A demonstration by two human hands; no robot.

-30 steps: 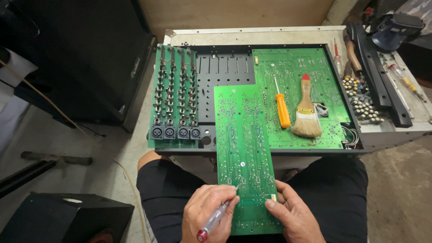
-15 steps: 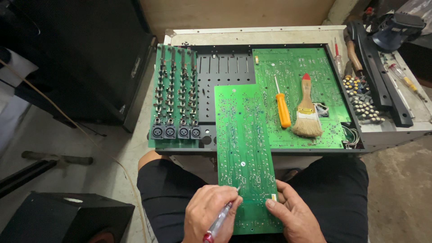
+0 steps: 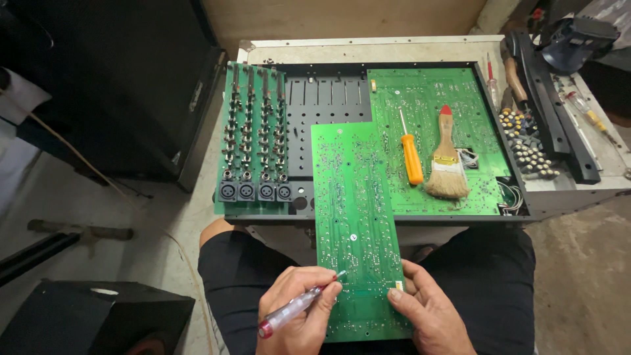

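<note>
1. left hand (image 3: 299,309) grips a clear-bodied tester screwdriver (image 3: 299,306) with a red end cap, fingers wrapped closed round its barrel like a pen; the tip rests on the long green circuit board (image 3: 355,217).
2. right hand (image 3: 427,309) holds the near right edge of that board, thumb laid on top, the other fingers curled under the edge.
3. the long board lies solder side up, its near end over the person's lap in black trousers (image 3: 486,269), its far end resting on the open metal chassis (image 3: 328,98).
4. chassis sits on a pale surface (image 3: 368,47); inside it to the right lies a wider green board (image 3: 434,92).
5. on the wide board: an orange-handled screwdriver (image 3: 411,158), shaft pointing away, and just beside it a paintbrush (image 3: 448,167) with wooden handle, red tip and pale bristles toward the person. the two are near but apart.
6. left part of the chassis: a board with rows of dark knob shafts and four round sockets (image 3: 255,192) at its near edge.
7. right rim of the chassis: a heap of small knobs (image 3: 526,141), dark and pale.
8. further right: a long black bar (image 3: 552,112) and another clear-handled screwdriver (image 3: 588,115).
9. black speaker cabinet (image 3: 112,85) stands left, on the floor.
</note>
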